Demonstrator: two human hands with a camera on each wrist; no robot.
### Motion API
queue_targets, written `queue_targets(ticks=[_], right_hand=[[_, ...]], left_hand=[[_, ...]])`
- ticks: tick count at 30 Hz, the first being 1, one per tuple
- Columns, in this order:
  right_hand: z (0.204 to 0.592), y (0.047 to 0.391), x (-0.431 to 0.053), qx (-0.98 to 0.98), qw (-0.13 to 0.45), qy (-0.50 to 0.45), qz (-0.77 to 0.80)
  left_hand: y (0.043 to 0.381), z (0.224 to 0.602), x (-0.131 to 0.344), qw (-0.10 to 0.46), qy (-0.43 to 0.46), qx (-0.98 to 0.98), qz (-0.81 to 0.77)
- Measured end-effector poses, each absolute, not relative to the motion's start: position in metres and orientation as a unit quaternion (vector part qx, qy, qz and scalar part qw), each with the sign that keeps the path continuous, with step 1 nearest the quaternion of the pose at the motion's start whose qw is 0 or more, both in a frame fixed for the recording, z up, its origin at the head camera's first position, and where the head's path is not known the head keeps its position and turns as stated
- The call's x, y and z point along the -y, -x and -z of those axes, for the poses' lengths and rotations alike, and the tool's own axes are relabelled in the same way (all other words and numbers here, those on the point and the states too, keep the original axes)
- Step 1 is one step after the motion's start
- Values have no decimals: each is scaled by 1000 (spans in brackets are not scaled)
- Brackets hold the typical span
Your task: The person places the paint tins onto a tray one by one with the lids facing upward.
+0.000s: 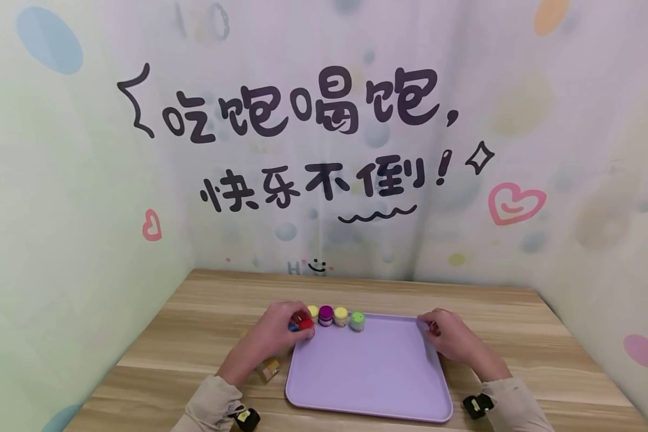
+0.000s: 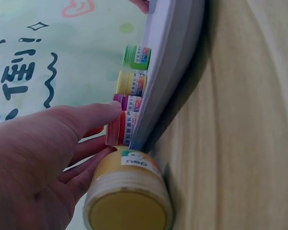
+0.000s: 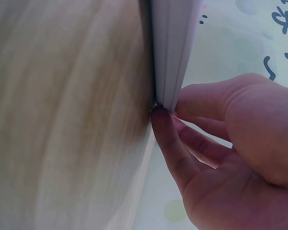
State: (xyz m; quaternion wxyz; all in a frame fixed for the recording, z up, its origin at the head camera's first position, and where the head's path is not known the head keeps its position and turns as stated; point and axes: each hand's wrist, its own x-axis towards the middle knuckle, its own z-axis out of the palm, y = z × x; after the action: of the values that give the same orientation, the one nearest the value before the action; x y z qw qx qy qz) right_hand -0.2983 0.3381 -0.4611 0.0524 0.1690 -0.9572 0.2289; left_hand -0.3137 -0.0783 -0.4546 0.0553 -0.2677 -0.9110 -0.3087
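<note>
A lilac tray (image 1: 367, 372) lies on the table. At its far left corner my left hand (image 1: 281, 324) holds a red paint jar (image 1: 306, 324) between thumb and fingers; in the left wrist view the thumb crosses the red jar's (image 2: 121, 128) top side. Something blue (image 1: 293, 327) shows beside it, mostly hidden by the fingers. My right hand (image 1: 453, 336) pinches the tray's far right corner, and the right wrist view has thumb and fingertip on the tray rim (image 3: 170, 62). Along the far rim stand a purple jar (image 1: 326, 315), yellow jars (image 1: 341, 317) and a green jar (image 1: 358, 321).
Left of the tray, under my left forearm, a gold-yellow jar (image 1: 268, 369) sits on the wooden table (image 1: 518, 336). A printed curtain (image 1: 313, 240) hangs behind the table's far edge. Dark wrist devices (image 1: 477, 406) sit at both cuffs.
</note>
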Motion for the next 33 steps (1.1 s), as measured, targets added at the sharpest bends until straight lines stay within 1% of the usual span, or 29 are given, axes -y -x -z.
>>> queue_targets(ticks=[7,15,19,23,33], right_hand=[[461,298,-337,958,53,-166,-229],[459,297,-337,959,53,-165,-225],[459,297,-337,960,51,-163,-223],[459,297,-336,960,52,-163,-222],[459,296,-337,958,56,-169,-225]], left_hand=[[315,457,75,71,269,913,297],[314,456,75,75,268,911,304],[314,455,77,88,267,909,307],[316,452,82,101,259,908,313],[318,447,103,102,243,911,318]])
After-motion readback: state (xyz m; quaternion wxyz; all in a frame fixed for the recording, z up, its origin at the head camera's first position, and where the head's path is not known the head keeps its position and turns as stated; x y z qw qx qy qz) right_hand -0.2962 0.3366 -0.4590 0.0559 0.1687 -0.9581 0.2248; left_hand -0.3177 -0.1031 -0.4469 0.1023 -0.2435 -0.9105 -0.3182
